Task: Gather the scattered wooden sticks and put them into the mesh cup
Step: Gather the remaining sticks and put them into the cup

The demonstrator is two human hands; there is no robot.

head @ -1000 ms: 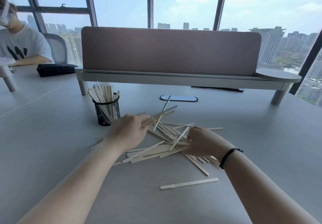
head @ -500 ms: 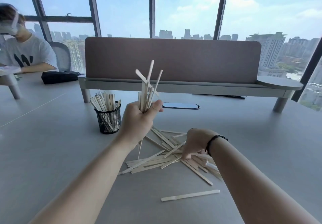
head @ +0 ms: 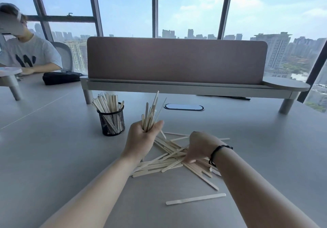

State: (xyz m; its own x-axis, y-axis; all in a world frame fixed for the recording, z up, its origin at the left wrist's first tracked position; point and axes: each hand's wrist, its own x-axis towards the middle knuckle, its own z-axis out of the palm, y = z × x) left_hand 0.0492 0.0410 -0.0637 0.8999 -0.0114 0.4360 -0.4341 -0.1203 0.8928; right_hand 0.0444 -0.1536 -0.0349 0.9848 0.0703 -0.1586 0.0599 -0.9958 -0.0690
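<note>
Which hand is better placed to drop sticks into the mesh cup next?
Left. The left hand already holds a bundle of sticks upright beside the mesh cup; the right hand rests on the pile.

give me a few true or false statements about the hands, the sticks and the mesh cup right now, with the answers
1. The left hand grips a bundle of sticks that stand upright above the table. True.
2. The mesh cup holds no sticks. False: many sticks already stand in it.
3. The right hand is down on the pile of sticks lying on the table. True.
4. The mesh cup lies tipped over on its side. False: it stands upright, off to the left of the left hand.
5. One single stick lies apart from the pile, nearer the camera. True.
6. The held bundle is already inside the cup. False: it is in the air, to the right of the cup.
</note>
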